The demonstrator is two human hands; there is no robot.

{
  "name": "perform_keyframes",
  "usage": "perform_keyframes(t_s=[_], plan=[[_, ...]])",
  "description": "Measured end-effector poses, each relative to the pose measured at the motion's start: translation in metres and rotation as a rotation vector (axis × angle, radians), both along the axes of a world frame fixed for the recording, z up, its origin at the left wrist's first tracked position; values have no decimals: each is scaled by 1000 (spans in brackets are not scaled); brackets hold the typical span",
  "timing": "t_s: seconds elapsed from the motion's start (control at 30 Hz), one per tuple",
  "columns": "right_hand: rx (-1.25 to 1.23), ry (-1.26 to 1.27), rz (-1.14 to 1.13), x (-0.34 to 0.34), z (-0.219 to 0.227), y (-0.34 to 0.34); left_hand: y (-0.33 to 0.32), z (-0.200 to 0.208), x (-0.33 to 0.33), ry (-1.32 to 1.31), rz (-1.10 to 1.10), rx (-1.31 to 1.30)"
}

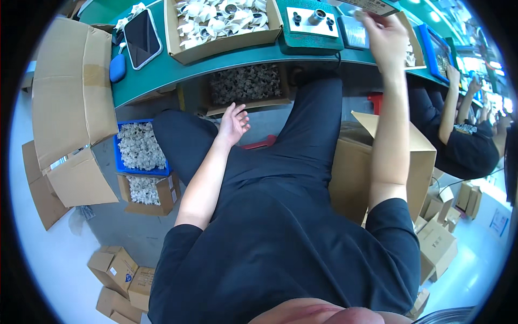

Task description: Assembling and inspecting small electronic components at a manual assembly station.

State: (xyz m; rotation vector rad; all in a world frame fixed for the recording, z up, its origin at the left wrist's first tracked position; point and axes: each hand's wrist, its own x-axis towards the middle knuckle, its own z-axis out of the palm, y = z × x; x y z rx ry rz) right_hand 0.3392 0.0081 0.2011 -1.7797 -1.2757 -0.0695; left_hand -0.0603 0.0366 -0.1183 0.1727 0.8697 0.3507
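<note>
My left hand hovers over my lap, palm turned up. Its fingers are loosely spread and nothing is in them. At the far right of the bench, my right hand is raised with thumb and fingertips pinched together; whatever they hold is too small to make out. Below those fingertips is a grey ribbed box-shaped part. To its left, a metal fixture plate with a round central post and black knobs sits on a green base. A cardboard tray full of white bladed fan wheels stands further left.
A smartphone and a blue case lie on the green bench. Under it is a carton of grey parts. A blue crate stands left of my legs, an open carton to the right. Another person sits far right.
</note>
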Motion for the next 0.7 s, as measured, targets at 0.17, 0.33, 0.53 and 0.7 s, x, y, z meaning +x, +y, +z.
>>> perform_keyframes(t_s=[0.17, 0.33, 0.53, 0.7], plan=[[44, -4, 194, -52, -12, 9, 0, 14, 14, -112, 1, -18], [246, 190, 262, -63, -29, 15, -1, 17, 15, -97, 44, -35], [232, 16, 278, -63, -32, 20, 0, 8, 12, -92, 35, -30], [218, -602, 232, -72, -13, 24, 2, 8, 13, -76, 51, -43]])
